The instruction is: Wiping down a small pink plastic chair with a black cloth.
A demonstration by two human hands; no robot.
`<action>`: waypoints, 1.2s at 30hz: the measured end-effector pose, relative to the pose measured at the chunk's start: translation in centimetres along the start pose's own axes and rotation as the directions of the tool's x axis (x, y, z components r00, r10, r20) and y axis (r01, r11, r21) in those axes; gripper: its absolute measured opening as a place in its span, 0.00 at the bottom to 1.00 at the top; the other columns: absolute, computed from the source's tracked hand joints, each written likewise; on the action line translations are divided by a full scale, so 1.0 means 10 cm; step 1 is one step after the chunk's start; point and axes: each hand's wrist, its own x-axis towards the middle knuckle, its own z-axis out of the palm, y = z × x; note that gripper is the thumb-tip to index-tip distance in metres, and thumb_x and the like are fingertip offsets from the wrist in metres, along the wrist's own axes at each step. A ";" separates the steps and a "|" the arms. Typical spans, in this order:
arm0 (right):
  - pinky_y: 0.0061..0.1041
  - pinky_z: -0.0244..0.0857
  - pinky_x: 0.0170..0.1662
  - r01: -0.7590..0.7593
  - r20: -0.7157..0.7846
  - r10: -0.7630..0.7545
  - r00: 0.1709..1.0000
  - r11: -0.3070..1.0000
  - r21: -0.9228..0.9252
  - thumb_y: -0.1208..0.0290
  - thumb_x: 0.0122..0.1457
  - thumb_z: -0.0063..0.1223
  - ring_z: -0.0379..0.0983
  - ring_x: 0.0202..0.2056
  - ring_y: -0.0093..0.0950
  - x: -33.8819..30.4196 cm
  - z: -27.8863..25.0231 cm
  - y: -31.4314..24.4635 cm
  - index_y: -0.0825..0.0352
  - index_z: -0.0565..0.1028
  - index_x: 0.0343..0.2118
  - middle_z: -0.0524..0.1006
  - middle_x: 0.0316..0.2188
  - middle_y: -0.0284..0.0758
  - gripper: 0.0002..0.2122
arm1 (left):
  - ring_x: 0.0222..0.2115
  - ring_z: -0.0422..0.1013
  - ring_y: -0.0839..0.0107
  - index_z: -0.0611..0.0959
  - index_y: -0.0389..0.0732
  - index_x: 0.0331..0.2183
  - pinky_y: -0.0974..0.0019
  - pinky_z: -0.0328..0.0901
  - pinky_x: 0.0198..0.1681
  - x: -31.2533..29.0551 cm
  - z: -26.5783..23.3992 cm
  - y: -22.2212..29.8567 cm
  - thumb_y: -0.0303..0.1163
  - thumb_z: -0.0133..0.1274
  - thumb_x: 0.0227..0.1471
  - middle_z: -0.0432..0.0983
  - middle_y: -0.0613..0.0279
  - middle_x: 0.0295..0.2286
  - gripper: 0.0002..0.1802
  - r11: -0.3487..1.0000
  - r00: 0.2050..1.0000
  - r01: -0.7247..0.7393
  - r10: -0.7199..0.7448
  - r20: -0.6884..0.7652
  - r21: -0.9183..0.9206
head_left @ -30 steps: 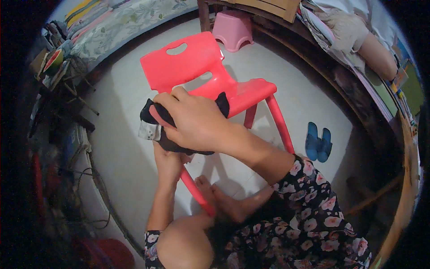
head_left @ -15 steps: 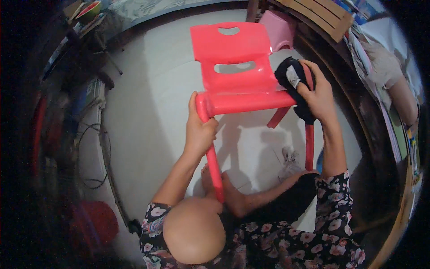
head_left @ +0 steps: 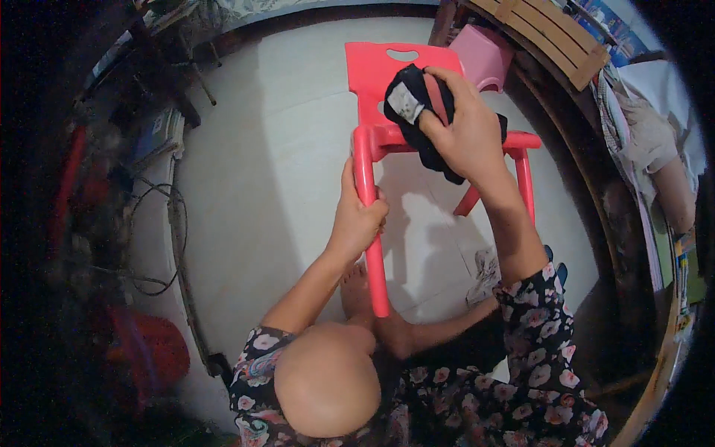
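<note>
A small red plastic chair (head_left: pixel 369 74) is tilted in front of me, its backrest away from me. My left hand (head_left: pixel 360 217) is closed around the chair's left front leg (head_left: pixel 378 276). Bunched in my right hand (head_left: pixel 475 134) is a black cloth (head_left: pixel 432 153) with a white label (head_left: pixel 405 103) and a reddish strip. The cloth lies against the seat's front edge and covers part of the seat and backrest. The fingertips at its far side are partly hidden.
A pink plastic stool (head_left: pixel 480 56) stands behind the chair, by a slatted wooden piece (head_left: pixel 551 37). Cloths and papers line the right side. A crumpled clear bag (head_left: pixel 485 272) lies by my leg. Cables (head_left: pixel 175 216) hang at left, above a red container (head_left: pixel 153 350).
My right hand has slid left with the black cloth, from the chair's right corner toward its middle. My left hand keeps its hold on the leg, and the view has shifted somewhat.
</note>
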 end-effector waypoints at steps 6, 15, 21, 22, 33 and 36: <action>0.36 0.67 0.42 0.194 -0.126 -0.182 0.975 0.978 0.082 0.77 0.42 0.57 0.69 0.42 0.41 -0.09 0.08 -0.26 0.63 0.68 0.47 0.71 0.40 0.41 0.24 | 0.19 0.65 0.75 0.51 0.44 0.60 0.70 0.65 0.21 -0.01 0.04 0.03 0.21 0.48 0.41 0.66 0.64 0.24 0.44 1.000 1.000 0.017 -0.017 -0.004 0.013; 0.31 0.68 0.43 0.297 0.071 -0.352 0.933 0.868 0.398 0.80 0.34 0.62 0.71 0.41 0.40 -0.66 0.35 -0.53 0.65 0.71 0.45 0.70 0.42 0.42 0.28 | 0.27 0.71 0.76 0.75 0.40 0.39 0.73 0.65 0.25 -0.20 -0.09 -0.60 0.37 0.54 0.49 0.72 0.65 0.25 0.16 0.972 0.961 0.210 -0.225 0.158 0.106; 0.34 0.65 0.46 0.085 0.141 -0.191 0.971 0.835 0.543 0.78 0.36 0.61 0.68 0.43 0.43 -0.73 0.39 -0.44 0.62 0.68 0.48 0.67 0.43 0.41 0.30 | 0.26 0.71 0.73 0.71 0.39 0.43 0.71 0.68 0.27 -0.27 -0.05 -0.53 0.29 0.58 0.46 0.72 0.60 0.31 0.21 0.887 0.891 0.407 -0.334 0.308 -0.216; 0.33 0.65 0.47 0.141 0.133 -0.234 0.963 0.860 0.491 0.79 0.37 0.60 0.68 0.44 0.42 -0.68 0.45 -0.47 0.63 0.68 0.48 0.67 0.44 0.42 0.29 | 0.24 0.70 0.73 0.69 0.38 0.44 0.70 0.68 0.26 -0.26 -0.04 -0.51 0.27 0.56 0.46 0.71 0.59 0.31 0.21 0.907 0.898 0.383 -0.319 0.304 -0.178; 0.39 0.59 0.45 0.021 0.230 -0.038 0.972 0.997 0.078 0.79 0.43 0.56 0.69 0.40 0.43 0.00 1.03 -0.50 0.63 0.67 0.45 0.68 0.39 0.43 0.22 | 0.19 0.67 0.72 0.58 0.42 0.44 0.69 0.67 0.20 -0.20 0.09 -0.30 0.16 0.44 0.40 0.64 0.59 0.28 0.27 0.954 0.967 0.200 -0.157 0.199 -0.222; 0.40 0.58 0.46 -0.091 0.278 0.064 0.959 0.992 0.085 0.78 0.44 0.55 0.70 0.38 0.44 0.09 1.06 -0.50 0.63 0.68 0.45 0.69 0.38 0.44 0.22 | 0.19 0.67 0.72 0.58 0.42 0.44 0.70 0.67 0.19 -0.22 0.12 -0.29 0.15 0.44 0.39 0.64 0.59 0.29 0.27 0.948 0.970 0.211 -0.173 0.170 -0.240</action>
